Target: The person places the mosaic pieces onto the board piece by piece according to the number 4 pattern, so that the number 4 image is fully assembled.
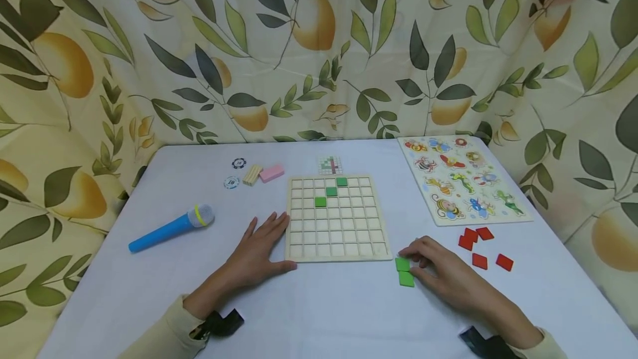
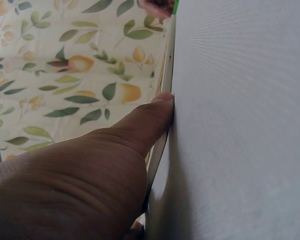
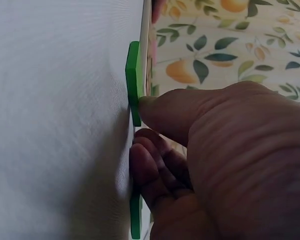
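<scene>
A wooden grid board (image 1: 339, 259) lies flat in the middle of the table. Three green tiles sit in its upper cells, among them a green tile (image 1: 320, 201). My left hand (image 1: 255, 256) rests at the board's lower left corner, fingers spread and thumb (image 2: 157, 107) against its edge. Right of the board, my right hand (image 1: 448, 276) has thumb and forefinger at a green tile (image 1: 402, 264), seemingly pinching it. Another green tile (image 1: 406, 278) touches it on the near side. In the right wrist view, a further green piece (image 3: 135, 217) shows beside the curled fingers.
Several red tiles (image 1: 479, 261) lie right of my right hand. Behind them is an insect picture board (image 1: 423, 181). A small pattern card (image 1: 330, 165) lies behind the grid. At left are a blue toy microphone (image 1: 161, 234), chips (image 1: 231, 182), wooden sticks (image 1: 252, 174) and a pink block (image 1: 272, 173).
</scene>
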A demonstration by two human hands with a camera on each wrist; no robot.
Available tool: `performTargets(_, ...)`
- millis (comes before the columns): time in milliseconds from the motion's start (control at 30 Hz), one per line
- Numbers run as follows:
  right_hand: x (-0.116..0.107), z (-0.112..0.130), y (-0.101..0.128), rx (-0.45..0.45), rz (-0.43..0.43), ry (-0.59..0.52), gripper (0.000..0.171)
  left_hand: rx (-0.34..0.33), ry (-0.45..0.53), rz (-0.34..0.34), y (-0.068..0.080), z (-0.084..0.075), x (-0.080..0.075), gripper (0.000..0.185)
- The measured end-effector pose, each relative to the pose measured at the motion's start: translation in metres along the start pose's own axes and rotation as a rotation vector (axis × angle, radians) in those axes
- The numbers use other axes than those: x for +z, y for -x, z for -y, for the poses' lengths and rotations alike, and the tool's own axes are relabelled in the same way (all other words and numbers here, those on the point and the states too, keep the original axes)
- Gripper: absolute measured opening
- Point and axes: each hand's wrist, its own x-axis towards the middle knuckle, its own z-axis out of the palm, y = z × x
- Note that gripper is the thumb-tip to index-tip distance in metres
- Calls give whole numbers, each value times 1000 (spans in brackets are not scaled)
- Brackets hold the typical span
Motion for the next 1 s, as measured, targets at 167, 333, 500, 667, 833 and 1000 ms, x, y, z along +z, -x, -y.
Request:
performTargets(167,1,-4,-3,-16,-43,25,32,2,-8,-11,-1,2,0,108)
performTargets(333,2,-4,-2,-25,-27,7,33,1,-12,-8,-2,2,0,108)
performTargets(500,3,-4,-1,-46,-14,-3,33,4,-10,-1,-1,1,1,107)
performTargets(667,6,-1,-3,-35,-46,12,32,3,-17,-13,1,3,0,107)
performTargets(833,2,8,-3,-82,-94,-10,34,10,-19,-8,0,3,1,107)
performTargets(1000,-9,29,-17,-225,-86,-70,38,3,-20,-1,0,3,1,107)
